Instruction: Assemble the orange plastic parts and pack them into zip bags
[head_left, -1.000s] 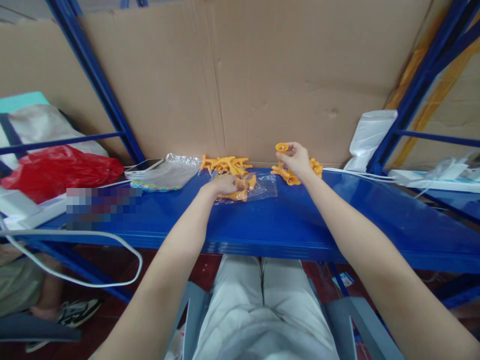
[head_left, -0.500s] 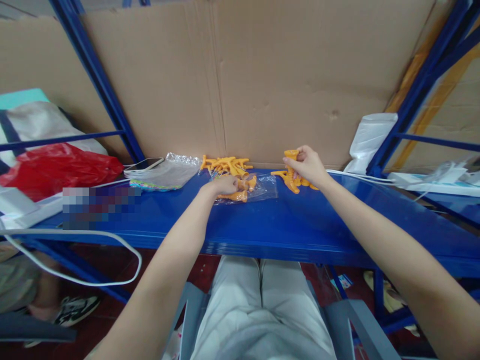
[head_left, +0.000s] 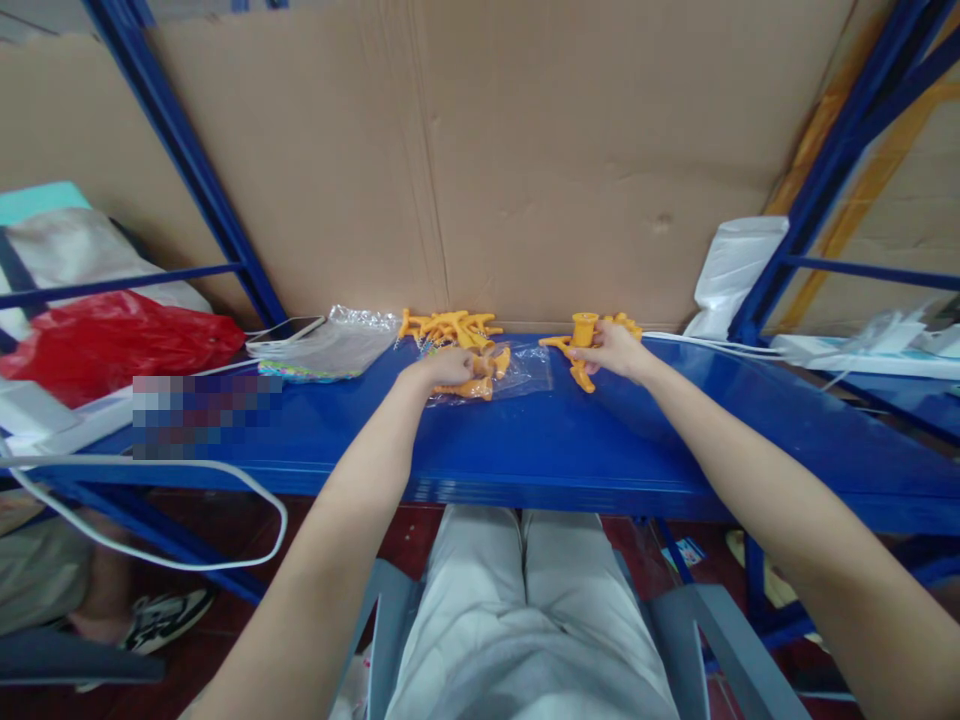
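Head view: our left hand (head_left: 448,368) rests on a clear plastic bag (head_left: 517,370) on the blue desk (head_left: 525,440), fingers curled around orange plastic parts (head_left: 480,385) inside it. Just behind those fingers lies a loose pile of orange parts (head_left: 450,327) against the cardboard wall (head_left: 487,150). Our right hand (head_left: 616,349) is closed on an orange part (head_left: 581,345) at the bag's right edge, its round end poking up above the fingers, with a few more orange pieces (head_left: 622,322) just behind. Well left of our left hand sit a phone (head_left: 289,329) and a stack of empty bags (head_left: 337,345)
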